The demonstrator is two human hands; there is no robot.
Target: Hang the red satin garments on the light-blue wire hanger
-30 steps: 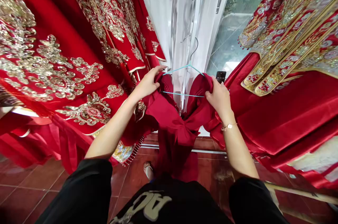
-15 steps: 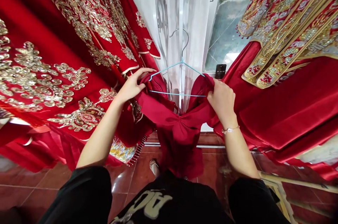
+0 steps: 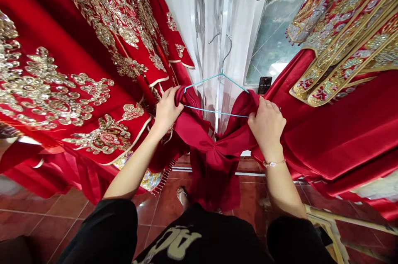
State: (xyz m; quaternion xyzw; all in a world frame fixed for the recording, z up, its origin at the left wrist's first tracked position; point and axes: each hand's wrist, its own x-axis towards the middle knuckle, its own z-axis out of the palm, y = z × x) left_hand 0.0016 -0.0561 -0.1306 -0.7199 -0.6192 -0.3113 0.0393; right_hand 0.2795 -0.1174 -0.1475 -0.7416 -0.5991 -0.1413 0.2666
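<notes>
I see embroidered red robe (image 3: 77, 69) hanging far left, left hand (image 3: 166, 110) clenched on dark red garment (image 3: 211, 152) at the blue hanger (image 3: 217, 94)'s left end, right hand (image 3: 267, 125) gripping its right shoulder, phone (image 3: 264, 85) behind.

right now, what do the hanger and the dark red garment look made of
The hanger looks like thin metal wire with a light blue coating, its hook bare and silvery. The dark red garment seems a satiny fabric: soft sheen, limp folds.
</notes>
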